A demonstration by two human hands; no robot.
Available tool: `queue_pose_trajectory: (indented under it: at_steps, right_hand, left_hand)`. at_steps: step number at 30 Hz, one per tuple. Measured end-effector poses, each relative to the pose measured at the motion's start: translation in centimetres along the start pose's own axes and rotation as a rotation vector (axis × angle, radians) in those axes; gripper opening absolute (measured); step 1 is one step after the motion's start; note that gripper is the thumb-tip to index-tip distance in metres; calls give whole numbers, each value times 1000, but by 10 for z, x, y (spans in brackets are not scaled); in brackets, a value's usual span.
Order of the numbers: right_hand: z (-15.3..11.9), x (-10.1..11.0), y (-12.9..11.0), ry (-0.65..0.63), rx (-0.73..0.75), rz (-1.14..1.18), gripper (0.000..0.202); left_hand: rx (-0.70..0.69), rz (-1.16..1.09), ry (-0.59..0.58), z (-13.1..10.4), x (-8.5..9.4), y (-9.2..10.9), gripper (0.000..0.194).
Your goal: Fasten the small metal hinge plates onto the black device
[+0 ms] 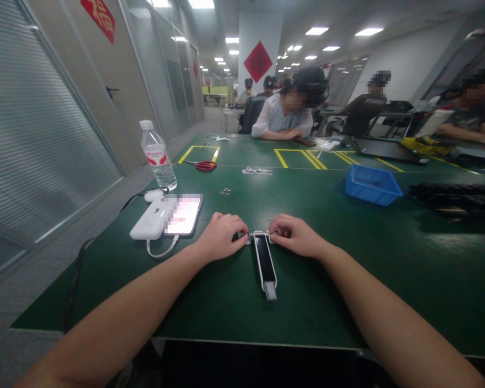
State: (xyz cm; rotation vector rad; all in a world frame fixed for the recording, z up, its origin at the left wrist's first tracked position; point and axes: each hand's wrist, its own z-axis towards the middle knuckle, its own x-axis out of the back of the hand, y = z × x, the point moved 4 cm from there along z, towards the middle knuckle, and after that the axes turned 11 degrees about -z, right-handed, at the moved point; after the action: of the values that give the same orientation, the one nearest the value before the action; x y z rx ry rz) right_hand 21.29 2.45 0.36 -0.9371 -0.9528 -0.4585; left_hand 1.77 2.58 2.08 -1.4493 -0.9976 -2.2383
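Note:
In front of me on the green table (315, 291) lies a narrow, long object (265, 260) with a black face, a white frame and a grey tab at its near end. A thin metal crossbar (259, 234) spans its far end. My left hand (223, 237) is closed in a pinch at the crossbar's left end. At the right end my right hand (294, 235) pinches with curled fingers. Small clear or pale pieces show beside both sets of fingertips; their exact shape is too small to make out.
A lit phone (185, 215) cabled to a white power bank (153, 218) lies left, near a water bottle (158, 156). Farther off are small metal rings (225, 191), white strips (257, 171), red-handled scissors (205, 166) and a blue bin (372, 185). A person (286, 110) sits opposite.

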Motion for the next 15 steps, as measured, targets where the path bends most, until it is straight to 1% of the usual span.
queue_pose_trajectory:
  at_steps: [6, 15]
  right_hand:
    - [0, -1, 1, 0, 8, -6, 6]
    - [0, -1, 2, 4, 5, -2, 5]
  left_hand:
    - [-5, -1, 12, 0, 0, 1, 10]
    - [-4, -26, 22, 0, 2, 1, 11]
